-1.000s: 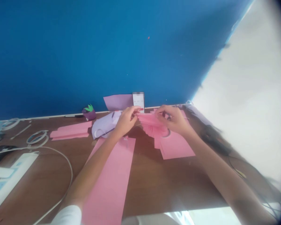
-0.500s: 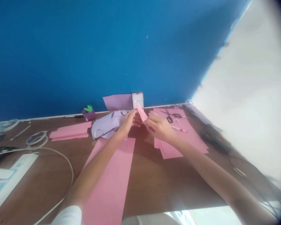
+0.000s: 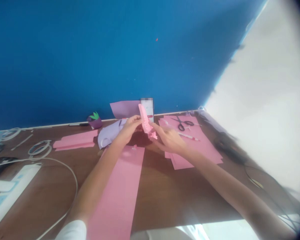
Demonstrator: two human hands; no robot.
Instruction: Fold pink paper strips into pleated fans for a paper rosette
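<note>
A folded pink paper piece (image 3: 144, 117) with a scalloped, frilly lower end stands upright between my hands. On its left side, my left hand (image 3: 132, 127) pinches its edge; some of those fingertips are behind the paper. My right hand (image 3: 170, 137) grips the lower right part near the frilly end, thumb and index finger against it. Beneath my left forearm lies a long pink sheet (image 3: 122, 186). Close to my left hand is a rolled lilac paper (image 3: 110, 133).
Scissors (image 3: 182, 125) and a white-and-red pen (image 3: 188, 136) lie on pink sheets (image 3: 190, 156) at right. A phone (image 3: 149, 110) leans on the blue wall beside a purple sheet (image 3: 125, 109). Folded pink paper (image 3: 75, 140), a cable (image 3: 73, 176) and a power strip (image 3: 13, 193) are leftward.
The pink paper piece has turned more upright and moved slightly left, showing its frilly lower end. My left hand has moved a little left, and my right hand's fingers have opened out somewhat.
</note>
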